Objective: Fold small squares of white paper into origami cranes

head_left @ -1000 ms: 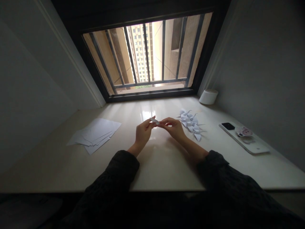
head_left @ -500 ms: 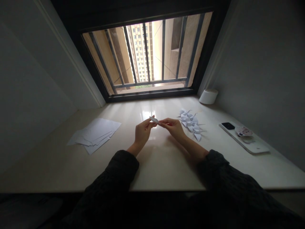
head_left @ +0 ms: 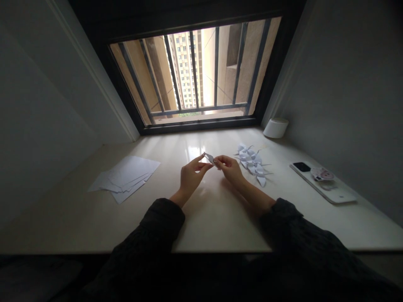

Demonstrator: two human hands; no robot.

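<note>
Between my two hands, just above the middle of the white ledge, is a small piece of folded white paper. My left hand touches its left tip with the index finger, and the thumb lies along its lower side. The thumb and bent fingers of my right hand pinch its right end, hiding part of it. To the right of my right hand lies a cluster of several folded paper cranes, wings and thin points sticking out.
A fanned stack of white paper sheets lies on the ledge at the left. On the right are a white phone with a round sticker-like grip and a white cylindrical object by the wall. A barred window stands behind.
The folded paper has shifted slightly right and turned, showing more of its flat face. My left fingers have spread further apart, and my right fingers have curled more around its end.
</note>
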